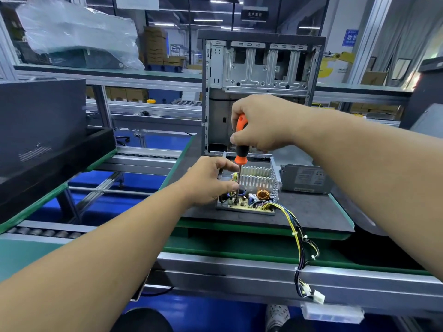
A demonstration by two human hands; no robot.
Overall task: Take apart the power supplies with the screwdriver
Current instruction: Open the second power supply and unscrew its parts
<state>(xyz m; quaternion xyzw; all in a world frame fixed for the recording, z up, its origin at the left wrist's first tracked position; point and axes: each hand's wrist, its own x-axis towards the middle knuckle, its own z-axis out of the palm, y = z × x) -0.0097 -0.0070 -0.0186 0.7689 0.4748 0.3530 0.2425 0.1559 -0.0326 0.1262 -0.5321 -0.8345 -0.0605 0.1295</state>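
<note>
With the right hand (261, 123) gripping the screwdriver (240, 142) upright, the left hand (211, 180) (pinching its shaft) should keep the tip centred in the open power supply (249, 188).

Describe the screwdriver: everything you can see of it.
The screwdriver has an orange handle with black inlays, plastic or rubber by its look, and a thin metal shaft. It stands nearly upright. The right hand grips the handle's top; the left hand pinches the shaft low down. Its tip goes down into the open power supply, among the board's parts, and is hidden there.
</note>
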